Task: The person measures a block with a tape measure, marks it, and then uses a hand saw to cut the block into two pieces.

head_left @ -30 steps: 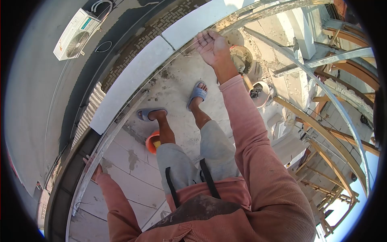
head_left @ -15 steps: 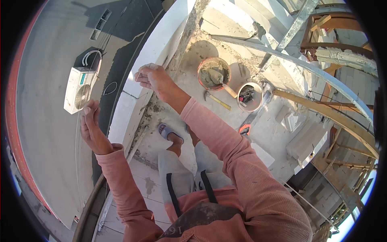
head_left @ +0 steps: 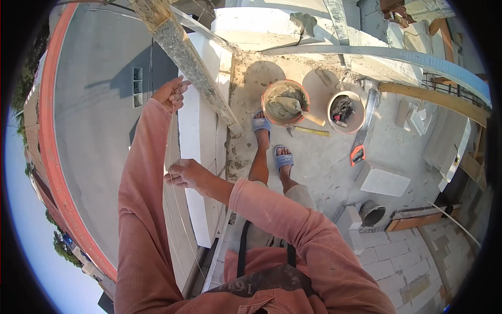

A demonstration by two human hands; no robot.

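Observation:
A thin pale string (head_left: 180, 213) runs between my hands and hangs down in a loose line toward my lap. My left hand (head_left: 170, 94) is stretched far out past the white block wall (head_left: 205, 201), its fingers pinched on the string. Closer to my body, my right hand (head_left: 189, 174) is beside the wall's top, fingers curled together on the same string. The string is very fine, and parts of it fade against the grey surface below.
A rough wooden post (head_left: 183, 57) slants across the wall. On the floor are a mortar bucket (head_left: 268, 116) with a trowel (head_left: 291, 105), a hammer (head_left: 312, 131), a second bucket (head_left: 357, 124), a handsaw (head_left: 357, 155) and a white block (head_left: 384, 179). A metal bar (head_left: 408, 57) crosses behind.
My left hand has reached up and forward, while my right hand has come down nearer my body. The view has turned, and my feet now stand nearer the mortar bucket.

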